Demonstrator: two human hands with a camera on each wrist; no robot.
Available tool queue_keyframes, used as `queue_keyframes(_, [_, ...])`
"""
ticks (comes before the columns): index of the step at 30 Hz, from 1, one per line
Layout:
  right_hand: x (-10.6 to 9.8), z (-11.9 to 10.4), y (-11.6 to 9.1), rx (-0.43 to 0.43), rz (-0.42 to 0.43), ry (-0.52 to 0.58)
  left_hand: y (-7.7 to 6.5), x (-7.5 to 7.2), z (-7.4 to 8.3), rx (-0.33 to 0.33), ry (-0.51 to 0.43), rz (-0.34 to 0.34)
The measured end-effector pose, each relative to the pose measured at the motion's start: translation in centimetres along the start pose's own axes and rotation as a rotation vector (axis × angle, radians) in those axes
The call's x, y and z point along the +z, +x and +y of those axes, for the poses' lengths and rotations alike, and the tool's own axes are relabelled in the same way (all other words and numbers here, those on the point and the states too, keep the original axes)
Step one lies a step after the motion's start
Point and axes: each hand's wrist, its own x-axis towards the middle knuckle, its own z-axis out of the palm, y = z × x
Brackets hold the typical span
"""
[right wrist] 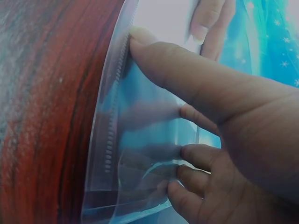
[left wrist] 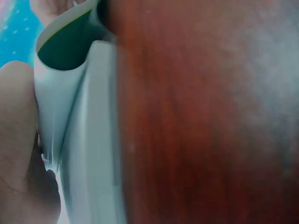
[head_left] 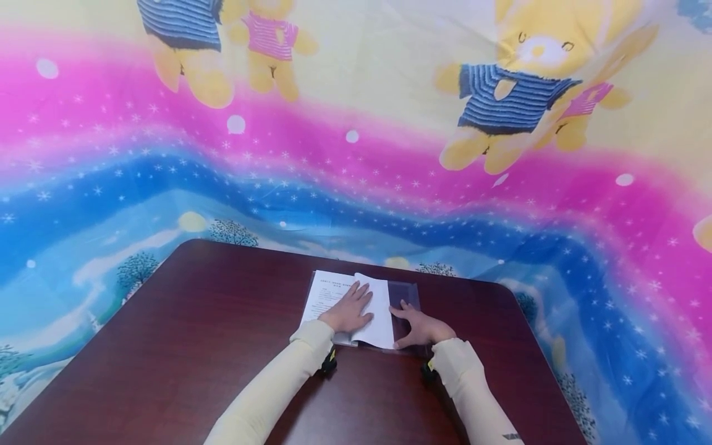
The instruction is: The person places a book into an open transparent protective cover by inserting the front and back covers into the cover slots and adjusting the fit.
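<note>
An open book (head_left: 325,295) with a printed left page lies on the dark red-brown table. My left hand (head_left: 349,311) rests across its middle, fingers straight, over a white sheet or flap (head_left: 380,312). A clear plastic cover (head_left: 405,293) reaches out past the book's right side. My right hand (head_left: 421,327) touches this plastic with thumb and fingers spread. In the right wrist view, the thumb lies by a ridged seam of the clear plastic (right wrist: 149,121). The left wrist view shows a curled white cover (left wrist: 56,88), dark green inside, beside the book's edge (left wrist: 100,130).
The wooden table (head_left: 211,321) extends on both sides of the book, with rounded far corners. Behind it hangs a colourful cloth (head_left: 356,179) printed with bears and snowflakes. Both wrists carry dark bands with small devices.
</note>
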Motion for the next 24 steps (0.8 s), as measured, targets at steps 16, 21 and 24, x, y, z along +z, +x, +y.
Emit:
queue_keyframes(16, [0.2,0.2,0.0,0.009,0.011,0.023,0.0,0.2,1.1,-0.038,0.039,-0.012])
queue_keyframes(21, [0.1,0.1,-0.2,0.012,0.011,0.029,0.4,0.9,0.9,-0.041,0.09,-0.019])
queue_keyframes(24, [0.1,0.0,-0.3,0.015,0.012,0.036,0.6,1.2,0.8,-0.051,0.092,-0.024])
